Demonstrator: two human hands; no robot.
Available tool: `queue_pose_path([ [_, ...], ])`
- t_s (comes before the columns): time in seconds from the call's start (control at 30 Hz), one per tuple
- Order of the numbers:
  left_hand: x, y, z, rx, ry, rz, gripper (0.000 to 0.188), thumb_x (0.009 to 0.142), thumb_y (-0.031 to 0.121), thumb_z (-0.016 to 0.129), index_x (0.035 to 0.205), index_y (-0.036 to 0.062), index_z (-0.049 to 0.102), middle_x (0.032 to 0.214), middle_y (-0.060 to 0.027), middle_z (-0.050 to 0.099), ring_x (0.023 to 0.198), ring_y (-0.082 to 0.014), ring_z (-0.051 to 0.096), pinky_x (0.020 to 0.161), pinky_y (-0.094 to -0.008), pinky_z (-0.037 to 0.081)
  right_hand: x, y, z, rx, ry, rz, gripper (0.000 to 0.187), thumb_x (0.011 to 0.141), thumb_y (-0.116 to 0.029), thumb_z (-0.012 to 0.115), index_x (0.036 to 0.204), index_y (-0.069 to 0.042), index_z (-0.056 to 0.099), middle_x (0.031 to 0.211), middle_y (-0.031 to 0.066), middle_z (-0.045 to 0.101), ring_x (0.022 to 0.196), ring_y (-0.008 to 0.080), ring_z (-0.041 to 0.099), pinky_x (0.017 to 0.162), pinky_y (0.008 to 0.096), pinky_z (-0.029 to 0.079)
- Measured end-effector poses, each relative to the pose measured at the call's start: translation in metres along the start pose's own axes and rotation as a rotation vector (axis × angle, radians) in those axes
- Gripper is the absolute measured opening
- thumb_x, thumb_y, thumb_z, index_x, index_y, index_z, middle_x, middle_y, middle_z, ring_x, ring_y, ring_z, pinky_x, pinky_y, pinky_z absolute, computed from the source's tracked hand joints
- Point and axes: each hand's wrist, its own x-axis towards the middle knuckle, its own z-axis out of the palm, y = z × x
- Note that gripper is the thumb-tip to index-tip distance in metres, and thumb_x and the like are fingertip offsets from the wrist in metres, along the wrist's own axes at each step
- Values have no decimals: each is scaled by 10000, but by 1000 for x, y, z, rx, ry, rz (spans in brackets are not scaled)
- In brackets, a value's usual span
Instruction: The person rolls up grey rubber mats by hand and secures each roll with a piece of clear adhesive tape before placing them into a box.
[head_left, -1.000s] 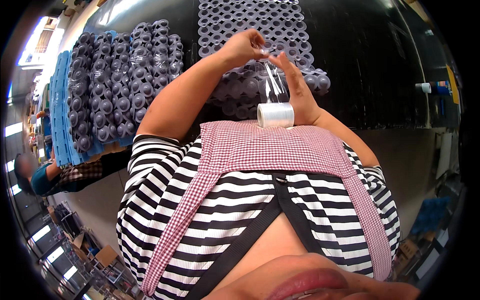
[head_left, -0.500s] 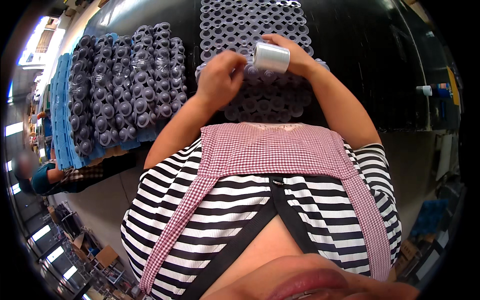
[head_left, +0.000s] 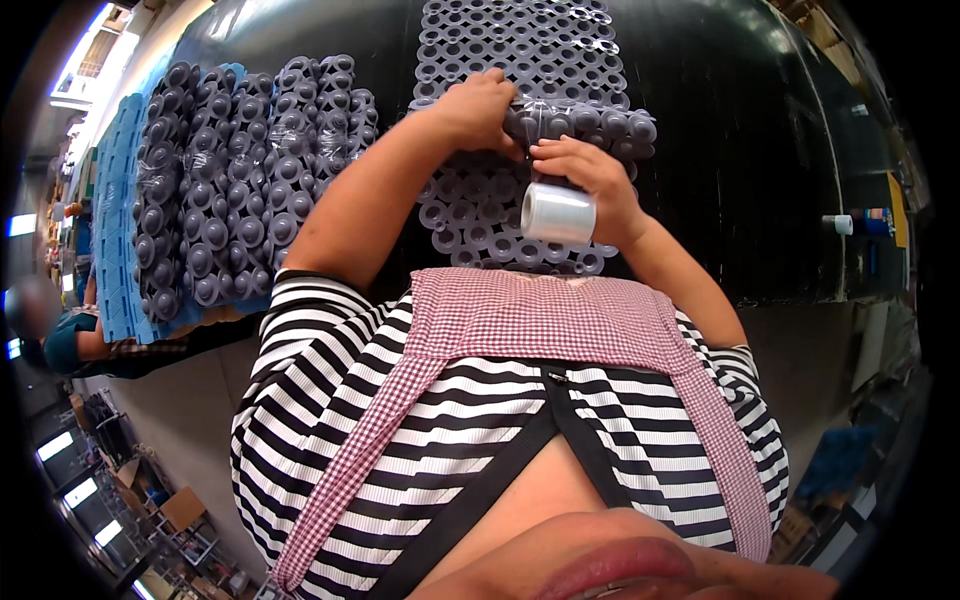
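Note:
A grey rubbery mat of linked rings with suction cups is folded into a roll (head_left: 622,128) across the black table. My left hand (head_left: 482,112) grips the left part of this roll, its thumb on the near side. My right hand (head_left: 597,180) holds a roll of clear film (head_left: 560,214), with its fingertips close to the near side of the rolled mat. A shiny strip of film lies over the roll's middle, between my hands. Just how the right palm grips the film roll is hidden.
Several rolled grey mats (head_left: 210,185) stand in a row at the left on blue sheets (head_left: 120,220). A flat grey mat (head_left: 520,45) lies beyond my hands, more grey mat (head_left: 490,215) nearer me. A small white roll (head_left: 838,224) sits far right. Another person's arm shows at far left.
My left hand has come onto the rolled mat and grips it. My right hand has moved the film roll toward me, and film now stretches over the mat.

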Motion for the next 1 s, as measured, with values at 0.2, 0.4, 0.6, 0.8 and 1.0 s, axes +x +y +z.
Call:
queue_pose_path([
  [0.2, 54, -46, -26, -239, 76, 75, 722, 680, 392, 917, 1277, 69, 671, 1217, -162, 646, 1180, -348, 625, 1024, -411, 502, 8, 51, 25, -223, -15, 27, 709, 819, -288, 755, 1453, -53, 539, 1562, 160, 481, 1493, 370, 388, 1254, 526, 231],
  [0.4, 66, -42, 1, 14, 803, 55, 164, 846, 142, 719, 1004, 126, 759, 993, -71, 720, 1001, -334, 680, 907, -440, 524, 87, 137, 10, -42, 122, 162, 390, 834, -246, 744, 1180, -69, 708, 1202, 152, 717, 1114, 344, 668, 975, 432, 498],
  [0.6, 56, -34, 43, 224, 794, 107, 513, 829, 248, 773, 1317, 193, 626, 1422, -105, 593, 1339, -335, 527, 1128, -475, 373, 133, 221, -5, 479, 157, 562, 206, 903, -203, 690, 1031, -55, 756, 963, 96, 754, 858, 198, 699, 785, 349, 549],
  [0.8, 82, -72, 10, 57, 677, 231, 526, 683, 256, 864, 1149, 162, 640, 1153, -84, 682, 1097, -336, 655, 920, -487, 493, 152, 236, -6, 362, 216, 117, 165, 846, -87, 737, 1002, -32, 742, 924, 113, 732, 819, 270, 700, 722, 395, 558],
  [1.0, 42, -23, -39, -49, 347, 103, 354, 797, 361, 797, 961, 79, 662, 928, -142, 728, 939, -379, 707, 856, -487, 534, 91, 81, -22, -39, 271, -84, 374, 755, -86, 840, 1091, 18, 712, 1105, 216, 739, 1021, 372, 722, 945, 444, 552],
])
